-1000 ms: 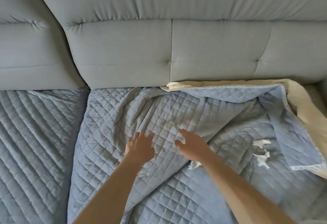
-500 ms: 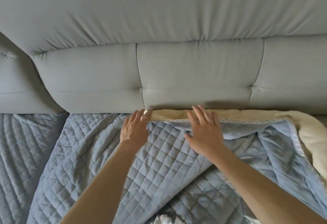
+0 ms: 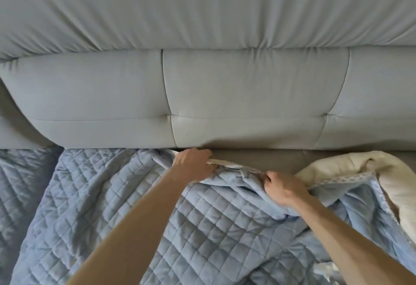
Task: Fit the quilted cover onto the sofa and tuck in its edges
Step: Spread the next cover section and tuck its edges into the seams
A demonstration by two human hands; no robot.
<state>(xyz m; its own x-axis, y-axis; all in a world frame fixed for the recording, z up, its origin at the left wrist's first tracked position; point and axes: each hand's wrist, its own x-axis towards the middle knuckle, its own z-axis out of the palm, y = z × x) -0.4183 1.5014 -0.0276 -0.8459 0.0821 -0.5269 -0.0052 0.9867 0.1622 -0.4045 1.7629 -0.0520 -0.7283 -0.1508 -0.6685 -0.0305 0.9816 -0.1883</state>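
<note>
A blue quilted cover lies rumpled over the sofa seat, its cream underside folded up at the right. My left hand grips the cover's trimmed back edge close to the crease under the grey back cushion. My right hand clutches a bunch of the same edge a little to the right and nearer me. Between that edge and the cushion a strip of bare grey seat shows.
A second quilted cover lies on the neighbouring seat at the left. Another back cushion sits at the far left. The tall padded sofa back fills the top of the view.
Both hands went from lying flat with fingers apart on the cover to gripping its back edge. The edge has come away from the cushion, baring a strip of seat. My view has moved closer.
</note>
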